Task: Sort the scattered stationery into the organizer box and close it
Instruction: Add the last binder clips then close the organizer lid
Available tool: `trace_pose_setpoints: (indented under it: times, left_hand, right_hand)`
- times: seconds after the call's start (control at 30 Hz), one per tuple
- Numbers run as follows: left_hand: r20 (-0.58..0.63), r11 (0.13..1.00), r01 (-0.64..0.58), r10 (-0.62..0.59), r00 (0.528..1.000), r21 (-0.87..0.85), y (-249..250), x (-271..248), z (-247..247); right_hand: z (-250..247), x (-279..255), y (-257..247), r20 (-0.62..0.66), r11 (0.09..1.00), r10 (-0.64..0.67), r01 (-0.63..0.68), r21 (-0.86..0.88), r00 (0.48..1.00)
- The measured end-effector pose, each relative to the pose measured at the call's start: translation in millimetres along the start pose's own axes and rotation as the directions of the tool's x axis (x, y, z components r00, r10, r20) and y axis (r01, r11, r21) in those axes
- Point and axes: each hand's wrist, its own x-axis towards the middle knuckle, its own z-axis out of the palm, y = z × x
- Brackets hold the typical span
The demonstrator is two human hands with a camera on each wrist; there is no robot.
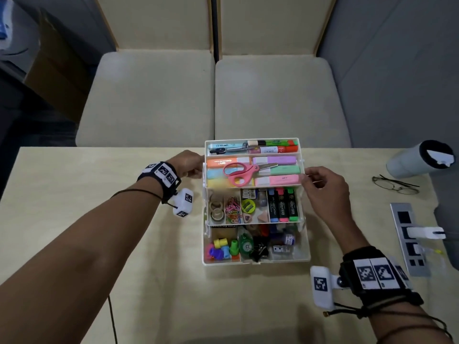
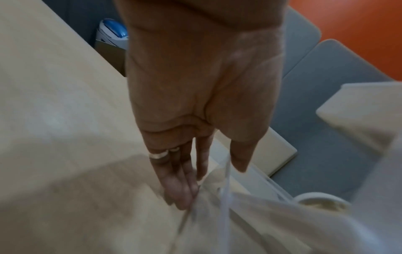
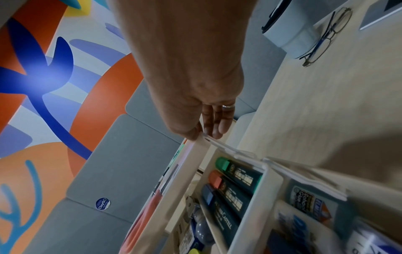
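The white organizer box (image 1: 307,254) stands open on the table, its tiers stepped back and full of stationery. Pink scissors (image 1: 242,172) lie across pastel highlighters in the upper tray (image 1: 253,186). Below it, the middle tray (image 1: 257,222) holds tape rolls, paper clips and dark highlighters (image 1: 282,204) (image 3: 234,187). My left hand (image 1: 198,172) (image 2: 208,177) pinches the upper tray's left edge between thumb and fingers. On the opposite side, my right hand (image 1: 306,178) (image 3: 204,135) pinches the tray's right edge. The bottom compartment shows glue, clips and small coloured pieces.
A white tumbler (image 1: 417,160) lies at the table's far right with a pair of glasses (image 1: 395,184) beside it. A metal socket panel (image 1: 409,239) with a white plug sits near the right edge. Two cushioned chairs (image 1: 211,95) stand behind the table.
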Motion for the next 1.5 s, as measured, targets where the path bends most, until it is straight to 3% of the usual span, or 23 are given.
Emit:
trace_pose_setpoints:
  times: [0.17,0.33,0.47,0.7,0.97,1.13,1.23,1.33,1.5]
  left_hand:
    - [-0.025,0.988,-0.120,0.123,0.992,0.097,-0.1,5.6,-6.0]
    - [-0.011,0.936,-0.287,0.295,0.955,0.206,27.6,-14.7,0.8]
    - [-0.039,0.909,-0.351,0.369,0.929,0.226,40.7,-35.7,-1.5]
    - [-0.122,0.798,-0.467,0.544,0.830,0.381,41.3,-89.4,-7.4]
    - [-0.132,0.693,-0.591,0.687,0.714,0.413,9.4,-165.0,10.0]
    - [0.000,0.551,-0.628,0.752,0.659,0.550,-23.7,-207.1,24.0]
    - [0.067,0.484,-0.611,0.747,0.661,0.627,-46.3,-225.4,37.0]
    - [0.081,0.469,-0.555,0.710,0.700,0.688,-69.0,-237.0,50.0]
    - [0.081,0.429,-0.582,0.754,0.652,0.691,-94.7,-242.4,64.6]
  right_hand:
    - [0.8,-1.4,-2.5,-0.009,1.000,0.002,-0.002,-0.028,1.000]
    - [-2.7,-8.3,-4.6,-0.041,0.999,0.007,-0.008,-0.037,0.999]
    - [-10.9,-20.8,-8.6,-0.049,1.000,0.025,-0.025,-0.009,0.998]
    - [-24.4,-71.9,4.0,-0.024,0.999,0.042,-0.041,0.036,0.999]
    - [-19.0,-112.9,35.4,0.007,0.996,0.035,-0.035,0.080,0.999]
    - [-13.2,-127.7,54.0,0.017,0.995,0.052,-0.053,0.087,0.999]
    - [-8.2,-139.0,61.9,0.017,0.994,0.072,-0.074,0.083,0.997]
    - [1.4,-150.4,69.5,-0.029,0.990,0.116,-0.113,0.083,0.993]
    - [9.2,-166.9,72.7,-0.073,0.988,0.092,-0.082,0.127,0.993]
